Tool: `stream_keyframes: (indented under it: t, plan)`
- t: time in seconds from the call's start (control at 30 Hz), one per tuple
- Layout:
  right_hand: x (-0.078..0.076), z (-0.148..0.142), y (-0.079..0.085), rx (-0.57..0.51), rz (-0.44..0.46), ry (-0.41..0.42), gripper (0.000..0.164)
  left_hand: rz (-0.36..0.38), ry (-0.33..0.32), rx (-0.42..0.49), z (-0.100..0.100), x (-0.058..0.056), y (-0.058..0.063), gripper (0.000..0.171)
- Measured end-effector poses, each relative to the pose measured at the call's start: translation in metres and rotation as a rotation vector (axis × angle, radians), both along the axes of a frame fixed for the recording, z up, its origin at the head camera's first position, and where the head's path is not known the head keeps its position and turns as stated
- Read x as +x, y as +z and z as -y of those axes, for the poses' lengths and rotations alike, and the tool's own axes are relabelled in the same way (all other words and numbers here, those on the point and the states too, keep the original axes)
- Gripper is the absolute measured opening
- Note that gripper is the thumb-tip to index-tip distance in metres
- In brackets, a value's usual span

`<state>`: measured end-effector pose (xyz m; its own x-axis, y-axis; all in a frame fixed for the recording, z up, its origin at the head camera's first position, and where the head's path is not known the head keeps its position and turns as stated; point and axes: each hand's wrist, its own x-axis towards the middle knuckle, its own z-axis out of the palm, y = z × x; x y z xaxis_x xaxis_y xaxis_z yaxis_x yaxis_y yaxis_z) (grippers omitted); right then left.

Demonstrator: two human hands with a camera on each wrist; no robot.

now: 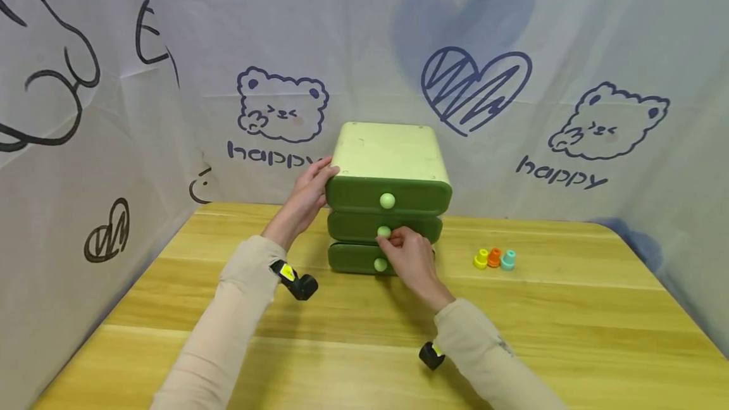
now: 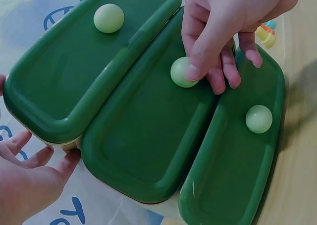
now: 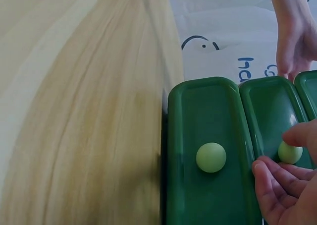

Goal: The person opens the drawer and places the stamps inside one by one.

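Your pale-green, box-shaped cabinet (image 1: 393, 150) with three dark-green drawer fronts stands on the wood-grained tabletop (image 1: 342, 328), in front of the white printed sheet (image 1: 364, 37). At its 9 o'clock, your left hand (image 1: 310, 187) lies against the upper side wall, fingers extended rather than curled, thumb near the front top edge; this probably steadies the body against any force at the front. At its 5 o'clock, your right hand (image 1: 414, 259) pinches the round, pale-green middle knob (image 1: 384, 232) between thumb and fingers, a grip that seems suited to moving that drawer without touching its neighbours.

The top drawer (image 1: 354, 196), middle drawer (image 1: 350, 226) and bottom drawer (image 1: 350, 258) all appear closed, so you cannot tell what they contain. Outside, at the cabinet's 4 o'clock, three small stepped pieces sit side by side: a yellow one (image 1: 481, 259), an orange one (image 1: 494, 258) and a light-blue one (image 1: 509, 260)
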<state>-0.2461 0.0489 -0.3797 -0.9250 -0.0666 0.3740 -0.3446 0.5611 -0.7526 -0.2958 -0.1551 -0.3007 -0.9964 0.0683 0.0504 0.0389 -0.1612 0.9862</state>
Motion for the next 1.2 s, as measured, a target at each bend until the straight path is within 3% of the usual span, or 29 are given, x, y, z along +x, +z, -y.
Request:
stream_keyframes:
  t: [0.3,0.43,0.57,0.73,0.9,1.2]
  plan:
    - [-0.001,-0.008,-0.007,-0.069,0.035,0.083,0.016,-0.019,0.033,-0.032,-0.001,0.001,-0.003,0.063]
    - [0.003,-0.011,-0.013,-0.010,0.035,0.068,0.011,-0.032,0.067,-0.043,-0.001,0.001,-0.005,0.062]
    - [0.007,-0.014,-0.018,0.060,0.164,0.068,0.020,-0.044,0.080,-0.040,-0.002,0.000,-0.007,0.062]
    - [0.007,-0.014,-0.027,-0.020,0.351,0.118,0.033,-0.035,0.081,-0.044,-0.002,0.000,-0.009,0.062]
    - [0.005,-0.010,-0.033,-0.061,0.350,0.127,0.035,-0.043,0.079,-0.042,-0.002,0.000,-0.010,0.061]
    - [0.005,-0.004,-0.034,0.020,0.308,0.066,0.033,-0.049,0.078,-0.048,-0.002,0.000,-0.010,0.061]
